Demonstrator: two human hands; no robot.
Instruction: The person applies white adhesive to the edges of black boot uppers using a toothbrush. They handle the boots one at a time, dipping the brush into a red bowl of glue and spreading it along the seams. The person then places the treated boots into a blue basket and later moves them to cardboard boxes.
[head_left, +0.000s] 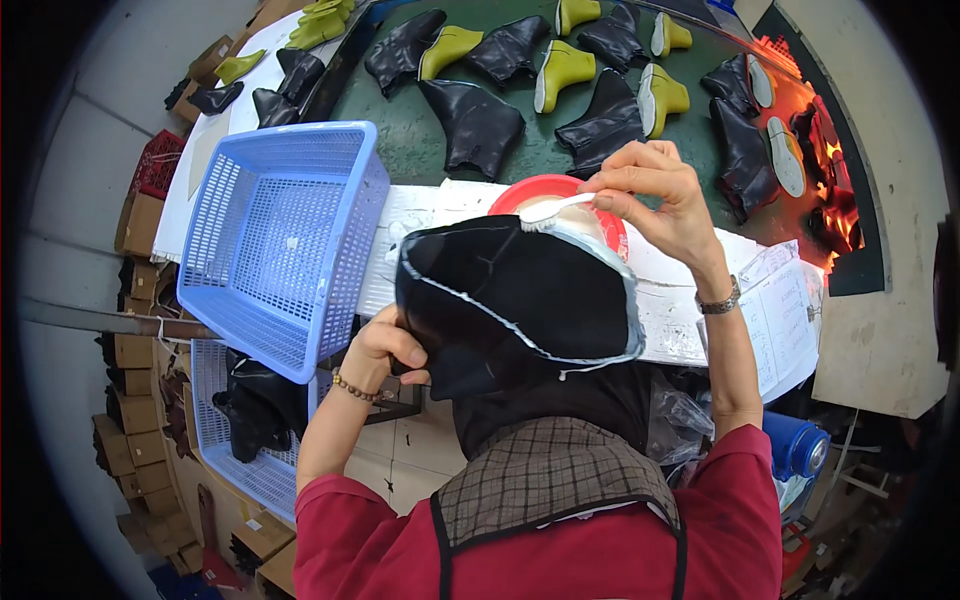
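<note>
My left hand [385, 345] is closed on the near left edge of a black boot upper [455, 325], holding it tilted up in front of me. A whitish line of wet-looking paste runs across the upper and round its right rim. Between the fingers and thumb of my right hand [650, 190] is a white toothbrush-like brush [555, 207]. Its bristles touch the top edge of the upper. Just behind the upper stands a red bowl [540, 185] with a pale, creamy content, partly hidden by the upper and my hand.
An empty blue plastic basket [330, 250] stands to the left; a lower blue basket [215, 420] holds black uppers. Black boots [470, 125] and yellow-green shoe lasts [553, 78] cover a green conveyor belt [370, 130]. Orange glow lights its right end. Papers [775, 325] lie right.
</note>
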